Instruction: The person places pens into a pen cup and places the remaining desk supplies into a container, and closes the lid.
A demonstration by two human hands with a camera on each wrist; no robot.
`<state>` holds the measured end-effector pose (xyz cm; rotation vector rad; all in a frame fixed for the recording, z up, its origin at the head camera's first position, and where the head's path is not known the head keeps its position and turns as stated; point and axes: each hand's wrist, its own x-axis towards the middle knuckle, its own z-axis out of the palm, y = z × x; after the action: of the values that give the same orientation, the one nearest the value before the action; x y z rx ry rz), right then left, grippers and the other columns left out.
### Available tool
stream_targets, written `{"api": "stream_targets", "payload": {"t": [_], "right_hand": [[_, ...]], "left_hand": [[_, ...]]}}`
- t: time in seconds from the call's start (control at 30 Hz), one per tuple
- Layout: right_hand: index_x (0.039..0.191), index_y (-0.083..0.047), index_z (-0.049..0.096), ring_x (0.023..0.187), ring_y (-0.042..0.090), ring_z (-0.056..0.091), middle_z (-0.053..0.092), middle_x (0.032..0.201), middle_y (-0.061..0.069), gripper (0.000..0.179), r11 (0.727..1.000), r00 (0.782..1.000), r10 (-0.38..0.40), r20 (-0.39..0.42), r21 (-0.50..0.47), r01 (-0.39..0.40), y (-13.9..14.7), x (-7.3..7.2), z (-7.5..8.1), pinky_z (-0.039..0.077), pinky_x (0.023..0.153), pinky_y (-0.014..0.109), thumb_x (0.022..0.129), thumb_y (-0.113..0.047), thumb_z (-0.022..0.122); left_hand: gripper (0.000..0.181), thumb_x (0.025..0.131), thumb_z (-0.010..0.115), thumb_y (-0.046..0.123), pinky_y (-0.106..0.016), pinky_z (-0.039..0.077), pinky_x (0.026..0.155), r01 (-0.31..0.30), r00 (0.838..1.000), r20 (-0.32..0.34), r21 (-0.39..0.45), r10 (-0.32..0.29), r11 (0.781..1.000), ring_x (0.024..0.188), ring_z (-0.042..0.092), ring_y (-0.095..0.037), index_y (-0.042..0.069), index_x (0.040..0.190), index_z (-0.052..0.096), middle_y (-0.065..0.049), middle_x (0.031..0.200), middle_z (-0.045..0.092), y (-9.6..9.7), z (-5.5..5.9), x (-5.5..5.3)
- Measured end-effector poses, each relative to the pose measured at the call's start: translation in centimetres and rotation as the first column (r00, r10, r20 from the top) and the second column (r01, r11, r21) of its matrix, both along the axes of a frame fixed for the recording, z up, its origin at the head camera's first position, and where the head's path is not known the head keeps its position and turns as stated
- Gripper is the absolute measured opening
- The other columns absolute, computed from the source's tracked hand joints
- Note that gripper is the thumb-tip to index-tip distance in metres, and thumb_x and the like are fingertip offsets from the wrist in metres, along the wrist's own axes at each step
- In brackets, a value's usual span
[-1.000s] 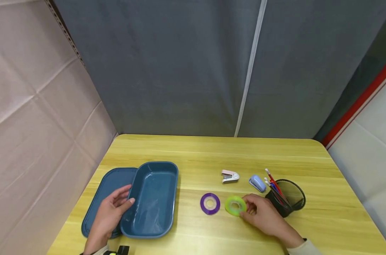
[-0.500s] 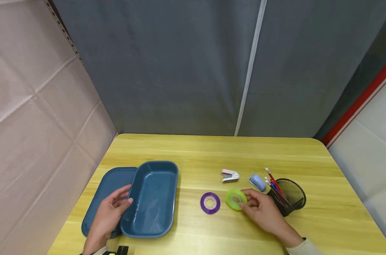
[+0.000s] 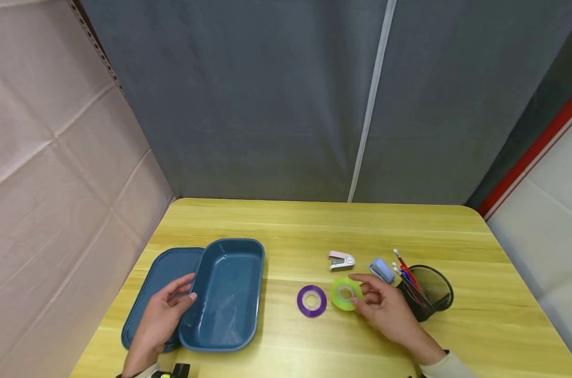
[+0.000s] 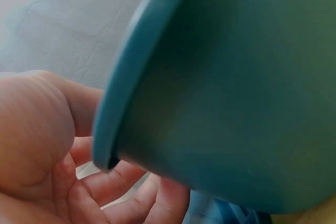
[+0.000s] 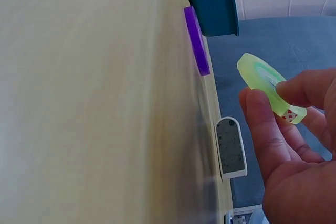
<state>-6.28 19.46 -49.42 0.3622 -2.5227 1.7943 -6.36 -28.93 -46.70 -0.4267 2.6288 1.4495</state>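
Note:
Between thumb and fingers, my right hand (image 3: 385, 310) pinches a yellow-green roll of tape (image 3: 339, 299). In the right wrist view this tape (image 5: 257, 80) is raised off the tabletop and tilted. Just left of it lies a purple roll of tape (image 3: 302, 310), flat on the table. My left hand (image 3: 162, 317) holds the left rim of a deep blue rectangular box (image 3: 226, 294). The left wrist view has the thumb over the box's rim (image 4: 118, 87) and the other fingers against the outside wall. Under the left hand and partly beneath the box is a matching blue lid (image 3: 144, 299).
A pink-and-white stapler (image 3: 341, 261) and a small light-blue stapler (image 3: 382, 271) lie behind the right hand. A tilted black mesh pen cup (image 3: 423, 312) with several pencils and pens is just right of it. A grey curtain (image 3: 267, 105) closes off the table's back.
The right hand and the yellow-green tape shift a little toward the table's back, then left toward the purple tape. The left hand and the box stay in place.

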Motion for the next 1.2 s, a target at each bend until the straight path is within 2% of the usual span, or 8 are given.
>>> {"api": "stream_targets", "payload": {"t": [0.2, 0.4, 0.63, 0.9, 1.0, 1.2], "right_hand": [[0.14, -0.005, 0.064, 0.081, 0.009, 0.074, 0.061, 0.109, 0.021, 0.052, 0.998, 0.996, 0.022, 0.089, -0.067, -0.016, -0.6, -0.4, 0.4, 0.063, 0.065, 0.028, 0.091, -0.002, 0.08], [0.143, 0.001, 0.058, 0.081, 0.016, 0.076, 0.06, 0.11, 0.028, 0.054, 0.984, 0.99, 0.082, 0.112, -0.164, -0.063, -1.4, -0.9, 0.6, 0.066, 0.071, 0.036, 0.092, 0.003, 0.076], [0.145, 0.004, 0.055, 0.084, 0.015, 0.076, 0.059, 0.113, 0.027, 0.055, 0.964, 0.977, 0.149, 0.154, -0.242, -0.109, -3.1, -1.4, 1.2, 0.066, 0.078, 0.044, 0.093, 0.005, 0.074], [0.145, -0.002, 0.057, 0.085, 0.02, 0.077, 0.054, 0.117, 0.021, 0.05, 0.954, 0.966, 0.221, 0.133, -0.234, -0.186, -5.8, -2.4, 2.5, 0.066, 0.076, 0.039, 0.097, -0.003, 0.072], [0.147, -0.001, 0.056, 0.086, 0.027, 0.077, 0.054, 0.117, 0.021, 0.051, 0.946, 0.961, 0.242, 0.132, -0.253, -0.204, -7.0, -2.8, 2.7, 0.066, 0.076, 0.042, 0.098, -0.003, 0.071], [0.147, -0.005, 0.058, 0.09, 0.039, 0.077, 0.054, 0.117, 0.019, 0.051, 0.941, 0.951, 0.243, 0.189, -0.283, -0.184, -9.5, -3.8, 3.1, 0.065, 0.08, 0.05, 0.098, -0.001, 0.07]], "left_hand": [[0.057, 0.105, 0.068, 0.022, -0.045, 0.056, 0.106, 0.01, 1.0, 0.004, -0.001, -0.01, 1.0, 0.138, 0.057, -0.039, 0.019, 0.158, 0.05, -0.019, 0.151, 0.056, 0.0, 0.0, 0.0], [0.056, 0.105, 0.068, 0.021, -0.046, 0.055, 0.105, 0.0, 1.0, 0.014, -0.012, 0.0, 1.0, 0.138, 0.057, -0.038, 0.02, 0.158, 0.05, -0.019, 0.152, 0.056, 0.2, 0.0, 0.0], [0.056, 0.105, 0.067, 0.021, -0.052, 0.053, 0.109, 0.013, 1.0, 0.022, -0.002, -0.013, 1.0, 0.14, 0.055, -0.039, 0.021, 0.159, 0.049, -0.02, 0.155, 0.053, 0.1, 0.1, 0.1], [0.057, 0.105, 0.068, 0.024, -0.05, 0.054, 0.107, 0.017, 0.999, 0.032, 0.001, -0.017, 1.0, 0.139, 0.055, -0.039, 0.023, 0.159, 0.049, -0.02, 0.155, 0.053, 0.0, 0.1, 0.1], [0.057, 0.105, 0.068, 0.024, -0.05, 0.054, 0.107, 0.021, 0.999, 0.032, 0.005, -0.021, 1.0, 0.14, 0.055, -0.039, 0.023, 0.159, 0.049, -0.02, 0.156, 0.053, -0.1, 0.1, 0.1], [0.059, 0.105, 0.068, 0.028, -0.052, 0.055, 0.105, 0.022, 0.999, 0.042, 0.006, -0.022, 1.0, 0.14, 0.055, -0.042, 0.023, 0.16, 0.048, -0.021, 0.155, 0.053, -0.3, 0.0, 0.1]]}}
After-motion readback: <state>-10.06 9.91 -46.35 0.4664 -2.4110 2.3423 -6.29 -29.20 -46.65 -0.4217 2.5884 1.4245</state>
